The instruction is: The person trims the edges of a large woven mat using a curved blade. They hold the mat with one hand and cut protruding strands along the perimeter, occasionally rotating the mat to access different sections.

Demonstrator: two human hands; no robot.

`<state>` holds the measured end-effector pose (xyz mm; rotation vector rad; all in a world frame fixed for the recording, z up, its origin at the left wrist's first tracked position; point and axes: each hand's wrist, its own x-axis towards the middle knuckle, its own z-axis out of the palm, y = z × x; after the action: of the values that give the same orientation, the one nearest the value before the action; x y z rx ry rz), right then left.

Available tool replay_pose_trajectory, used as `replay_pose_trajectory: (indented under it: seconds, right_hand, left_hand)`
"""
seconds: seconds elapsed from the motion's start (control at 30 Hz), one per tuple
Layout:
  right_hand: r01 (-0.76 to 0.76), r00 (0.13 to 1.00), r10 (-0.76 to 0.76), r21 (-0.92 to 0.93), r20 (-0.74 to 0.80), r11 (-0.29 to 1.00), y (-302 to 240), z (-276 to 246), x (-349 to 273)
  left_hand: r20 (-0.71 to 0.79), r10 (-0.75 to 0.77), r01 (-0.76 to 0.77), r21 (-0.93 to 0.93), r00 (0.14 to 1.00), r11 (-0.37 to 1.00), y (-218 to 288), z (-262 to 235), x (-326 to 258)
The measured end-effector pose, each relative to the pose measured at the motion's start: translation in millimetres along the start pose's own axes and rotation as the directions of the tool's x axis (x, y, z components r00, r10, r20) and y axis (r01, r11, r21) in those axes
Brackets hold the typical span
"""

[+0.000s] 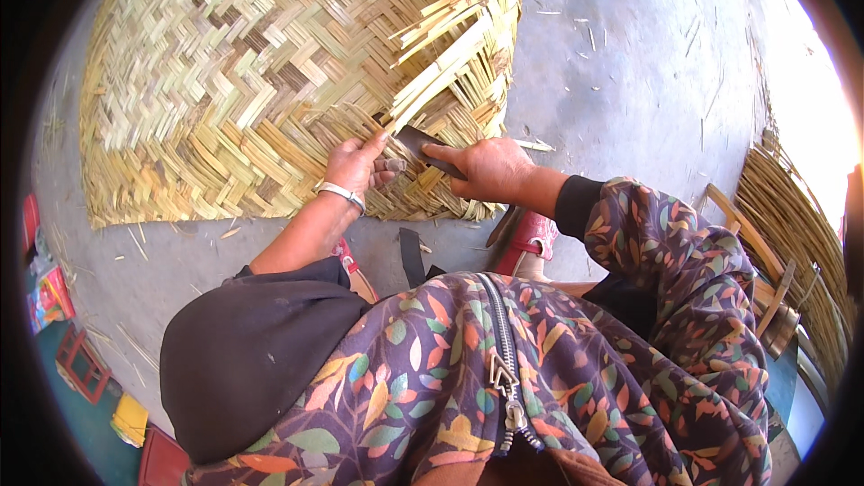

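Note:
A large woven bamboo mat [270,63] lies on the grey concrete floor in front of me, its near corner unfinished with loose strips [441,63] sticking up. My left hand [355,165], a silver bangle on its wrist, pinches the strips at the mat's edge. My right hand [481,166] grips a dark flat blade [416,139] whose tip rests against those strips, right beside the left fingers. Both forearms come in from below, over my floral jacket.
A bundle of long bamboo strips [792,225] lies at the right, by a wooden stool edge [765,279]. Red footwear [531,238] sits under my right wrist. Coloured packets [49,292] and a small red stool [83,364] sit at the left. Bamboo slivers litter the floor.

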<state>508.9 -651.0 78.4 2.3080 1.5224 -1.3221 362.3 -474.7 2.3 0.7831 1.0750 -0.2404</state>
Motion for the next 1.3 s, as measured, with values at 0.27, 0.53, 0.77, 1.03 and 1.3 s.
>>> replay_pose_trajectory:
  seconds: [0.27, 0.53, 0.77, 1.03, 1.3]
  right_hand:
    - [-0.003, 1.0, 0.003, -0.001, 0.022, 1.0, -3.1, -3.3, 1.1]
    - [0.005, 1.0, -0.004, -0.005, 0.023, 1.0, -0.8, 0.6, 2.8]
    - [0.005, 1.0, -0.005, 0.002, 0.004, 1.0, -2.5, 0.4, 1.6]
    - [0.003, 1.0, -0.003, -0.019, -0.007, 1.0, -3.5, 2.0, 2.7]
    - [0.012, 1.0, -0.012, -0.031, -0.011, 0.999, -4.1, -0.3, 0.2]
  left_hand:
    - [0.062, 0.034, -0.034, -0.002, 0.997, 0.999, 3.5, -1.0, -3.7]
    - [0.113, -0.019, 0.009, 0.083, 0.993, 0.997, 10.2, -2.6, -2.7]
    - [0.311, -0.258, 0.257, 0.044, 0.915, 0.965, -2.9, 5.0, -13.8]
    - [0.345, -0.295, 0.344, -0.089, 0.891, 0.935, -13.2, 7.3, -2.6]
    - [-0.055, -0.122, 0.113, -0.142, 0.991, 0.983, -11.2, 12.5, 12.1]
